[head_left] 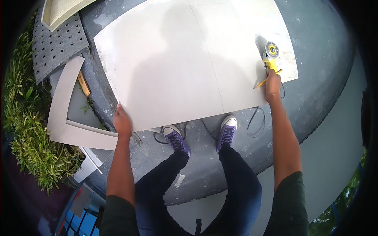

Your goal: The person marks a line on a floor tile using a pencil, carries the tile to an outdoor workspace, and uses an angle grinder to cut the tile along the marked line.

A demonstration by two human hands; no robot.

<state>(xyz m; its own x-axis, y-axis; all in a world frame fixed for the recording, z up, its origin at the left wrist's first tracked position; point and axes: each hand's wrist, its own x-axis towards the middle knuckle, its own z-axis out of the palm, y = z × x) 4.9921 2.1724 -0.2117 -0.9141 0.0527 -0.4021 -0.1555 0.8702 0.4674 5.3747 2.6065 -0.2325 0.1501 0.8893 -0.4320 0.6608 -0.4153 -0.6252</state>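
The left hand (122,122) lies at about seven o'clock in the head view, its fingers curled over the near left corner of a large pale tile (177,67), so it is closed in a grip on that edge. The right hand (272,84) sits at about two o'clock, wrapped tightly around the yellow body of an angle grinder (271,57); a yellow pencil (267,78) also pokes out slantwise from that fist, pointing toward eight o'clock. The grinder's round disc lies at the twelve o'clock end of the tool, resting on or just above the tile near its right edge; I cannot tell whether it touches. A black cable (256,122) trails from below the right hand and loops on the grey concrete ground (315,78) at about five o'clock of the tile.

The tile fills the middle and top of the view, flat on the ground, with the person's shadow across it. Two purple shoes (201,137) stand just beside its near edge, between the two arms. At nine o'clock lies an L-shaped offcut of tile (63,114), with a small strip of wood (83,83) beside it and a grey perforated mat (59,43) at ten o'clock. Green plants (23,118) line the left rim.
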